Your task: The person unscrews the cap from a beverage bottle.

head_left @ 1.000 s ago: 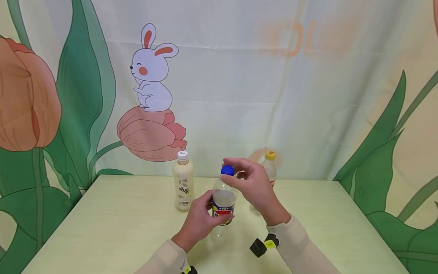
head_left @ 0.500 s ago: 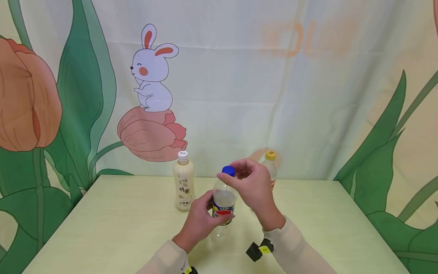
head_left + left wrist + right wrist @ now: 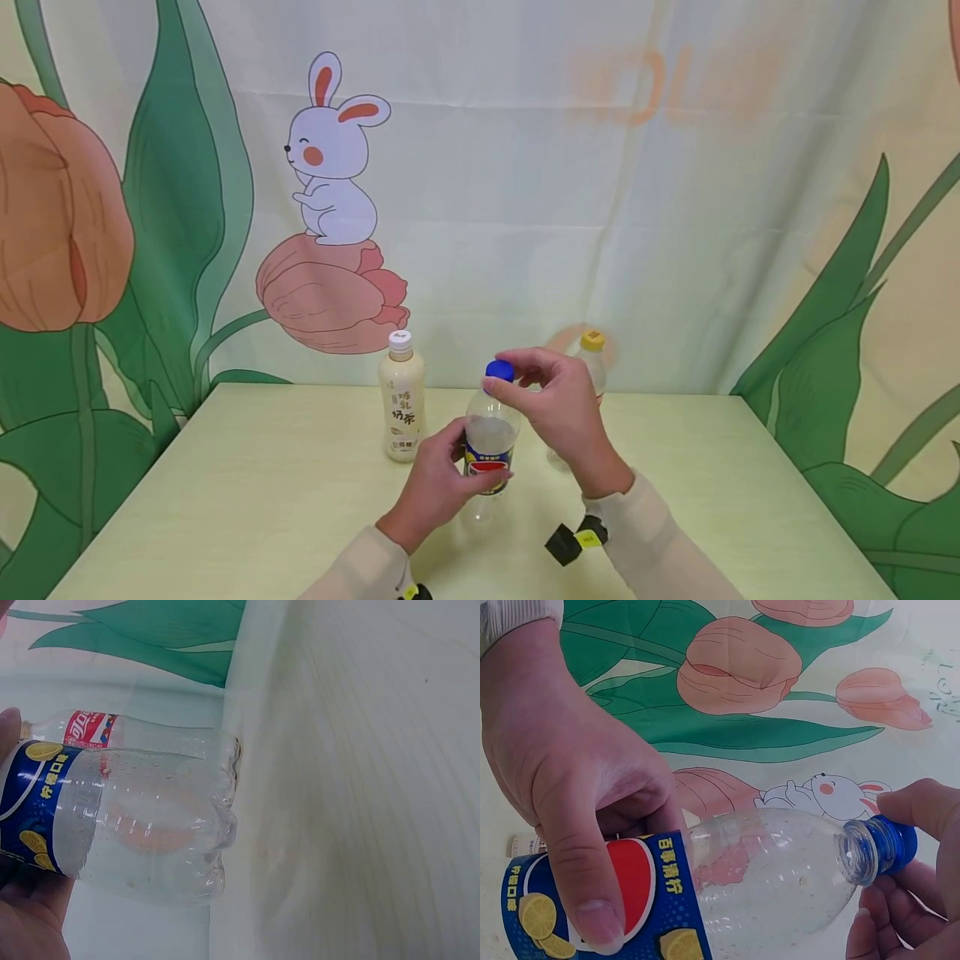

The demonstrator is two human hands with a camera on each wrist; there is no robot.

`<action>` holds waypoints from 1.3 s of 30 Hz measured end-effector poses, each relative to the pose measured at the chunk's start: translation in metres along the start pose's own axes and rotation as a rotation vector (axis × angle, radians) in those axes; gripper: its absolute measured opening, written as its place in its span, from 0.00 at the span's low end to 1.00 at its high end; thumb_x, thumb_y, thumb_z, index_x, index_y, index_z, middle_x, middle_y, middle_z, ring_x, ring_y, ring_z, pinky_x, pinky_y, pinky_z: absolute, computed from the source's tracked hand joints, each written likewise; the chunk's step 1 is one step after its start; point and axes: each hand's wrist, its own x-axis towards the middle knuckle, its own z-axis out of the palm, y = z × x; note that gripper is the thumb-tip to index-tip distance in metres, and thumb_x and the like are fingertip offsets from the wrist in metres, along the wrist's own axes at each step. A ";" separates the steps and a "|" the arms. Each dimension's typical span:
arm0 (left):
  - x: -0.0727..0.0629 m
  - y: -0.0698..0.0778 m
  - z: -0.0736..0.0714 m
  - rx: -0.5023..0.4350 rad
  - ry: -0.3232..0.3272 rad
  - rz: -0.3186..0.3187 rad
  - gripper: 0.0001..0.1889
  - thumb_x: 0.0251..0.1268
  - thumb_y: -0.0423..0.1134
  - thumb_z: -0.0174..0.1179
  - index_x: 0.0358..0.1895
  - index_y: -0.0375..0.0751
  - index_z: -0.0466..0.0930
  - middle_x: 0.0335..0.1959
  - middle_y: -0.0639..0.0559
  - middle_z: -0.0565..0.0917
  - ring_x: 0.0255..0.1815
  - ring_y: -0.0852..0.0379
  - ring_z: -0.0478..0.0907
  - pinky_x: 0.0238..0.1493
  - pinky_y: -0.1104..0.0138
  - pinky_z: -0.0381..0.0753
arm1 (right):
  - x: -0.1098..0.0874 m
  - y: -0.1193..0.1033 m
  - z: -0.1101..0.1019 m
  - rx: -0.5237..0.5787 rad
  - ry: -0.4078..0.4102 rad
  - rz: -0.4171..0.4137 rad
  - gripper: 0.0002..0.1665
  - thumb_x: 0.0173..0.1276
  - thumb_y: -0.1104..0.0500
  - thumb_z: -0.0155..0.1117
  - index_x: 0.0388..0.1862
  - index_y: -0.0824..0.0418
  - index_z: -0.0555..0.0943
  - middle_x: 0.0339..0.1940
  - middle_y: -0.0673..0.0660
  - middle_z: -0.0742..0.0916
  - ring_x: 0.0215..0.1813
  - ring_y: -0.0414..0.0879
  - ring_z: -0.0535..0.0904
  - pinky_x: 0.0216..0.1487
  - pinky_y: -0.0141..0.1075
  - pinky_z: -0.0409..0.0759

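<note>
A clear plastic soda bottle (image 3: 491,435) with a blue lemon-pattern label (image 3: 641,892) is upright at the middle of the table. My left hand (image 3: 438,485) grips it round the label, thumb across the front. At its top, my right hand (image 3: 561,408) pinches the blue bottle cap (image 3: 500,370) between thumb and fingers. In the right wrist view the cap sits at the bottle's neck (image 3: 857,851); whether it is still threaded on, I cannot tell. No drink shows in the transparent lower part of the bottle (image 3: 150,825).
A cream milk-tea bottle (image 3: 402,408) with a white cap stands to the left. Behind my right hand is a clear bottle with a yellow cap (image 3: 592,341), partly hidden; its red label (image 3: 90,729) shows in the left wrist view. A printed curtain (image 3: 510,208) hangs behind the table (image 3: 225,492).
My right hand's fingers loosened and shifted round the blue cap half a second ago and now pinch it again. The left hand and the bottle have hardly moved.
</note>
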 end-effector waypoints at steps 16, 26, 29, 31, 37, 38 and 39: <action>0.011 -0.010 -0.001 -0.021 0.031 -0.054 0.32 0.55 0.43 0.79 0.63 0.48 0.75 0.59 0.50 0.85 0.62 0.47 0.83 0.67 0.51 0.80 | -0.005 0.008 -0.003 0.057 -0.026 -0.030 0.16 0.59 0.54 0.81 0.47 0.53 0.89 0.41 0.53 0.89 0.42 0.50 0.82 0.45 0.36 0.82; 0.025 -0.018 -0.002 0.015 0.084 -0.062 0.32 0.55 0.44 0.78 0.64 0.52 0.75 0.59 0.54 0.85 0.61 0.50 0.83 0.64 0.54 0.82 | -0.011 0.029 0.005 0.071 -0.121 -0.061 0.18 0.59 0.59 0.80 0.48 0.57 0.89 0.41 0.56 0.90 0.40 0.47 0.82 0.43 0.32 0.83; 0.031 -0.017 -0.003 0.061 0.103 -0.063 0.31 0.57 0.44 0.77 0.64 0.50 0.76 0.58 0.52 0.85 0.60 0.49 0.82 0.65 0.52 0.82 | -0.014 0.038 0.009 0.066 -0.138 -0.065 0.18 0.57 0.60 0.81 0.48 0.58 0.89 0.41 0.56 0.90 0.40 0.50 0.83 0.42 0.33 0.84; 0.036 -0.016 -0.003 0.089 0.110 -0.076 0.30 0.59 0.42 0.76 0.65 0.49 0.76 0.59 0.50 0.85 0.61 0.48 0.82 0.66 0.51 0.81 | -0.016 0.045 0.011 0.058 -0.141 -0.067 0.18 0.57 0.60 0.82 0.47 0.59 0.89 0.41 0.56 0.90 0.40 0.50 0.83 0.43 0.34 0.84; 0.052 -0.013 -0.001 0.145 0.119 -0.126 0.31 0.59 0.31 0.74 0.66 0.44 0.75 0.62 0.45 0.84 0.63 0.43 0.82 0.68 0.48 0.78 | -0.024 0.064 0.019 0.059 -0.191 -0.058 0.17 0.58 0.59 0.81 0.46 0.60 0.89 0.41 0.59 0.90 0.38 0.44 0.85 0.43 0.33 0.86; 0.054 -0.013 0.000 0.147 0.117 -0.130 0.31 0.59 0.30 0.73 0.67 0.44 0.75 0.62 0.44 0.84 0.63 0.43 0.82 0.68 0.48 0.78 | -0.026 0.067 0.021 0.055 -0.201 -0.051 0.17 0.58 0.58 0.81 0.46 0.59 0.89 0.40 0.58 0.90 0.37 0.43 0.85 0.43 0.32 0.85; 0.057 -0.013 0.000 0.150 0.115 -0.132 0.31 0.60 0.30 0.73 0.67 0.43 0.75 0.62 0.43 0.84 0.64 0.43 0.81 0.69 0.48 0.78 | -0.027 0.070 0.022 0.048 -0.213 -0.043 0.17 0.58 0.58 0.81 0.46 0.59 0.89 0.39 0.58 0.90 0.37 0.43 0.85 0.43 0.32 0.85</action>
